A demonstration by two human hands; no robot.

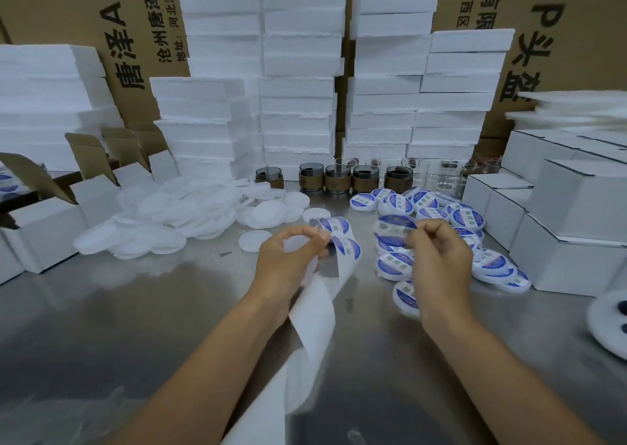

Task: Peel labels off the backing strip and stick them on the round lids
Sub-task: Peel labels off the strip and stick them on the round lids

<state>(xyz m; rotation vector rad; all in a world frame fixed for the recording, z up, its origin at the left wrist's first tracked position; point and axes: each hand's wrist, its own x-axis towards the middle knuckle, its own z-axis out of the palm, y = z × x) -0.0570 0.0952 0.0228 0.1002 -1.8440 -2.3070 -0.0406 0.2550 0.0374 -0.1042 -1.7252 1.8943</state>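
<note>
**A label lifted clear of the strip**

In the head view, we found the peeled label [397,225] blurred and half see-through, so we could not read its print. The backing strip [315,312] ran off the bottom edge between the forearms. A white round thing [607,322] was cut off at the right edge, and we could not tell what it was.

The left hand [288,261] curled round a blank round lid [298,246] and gripped the strip with it. Two blue labels [346,246] showed on the strip just past the fingers. The right hand [439,258] pinched the peeled label between thumb and fingertips, apart from the strip and above the labelled lids [393,263] lying on the steel table [135,326].

Blank lids [159,220] were heaped to the left. Sleeved glass cups [339,180] stood behind, foam blocks [295,105] rose beyond them, and white cartons [576,207] sat on the right.
</note>
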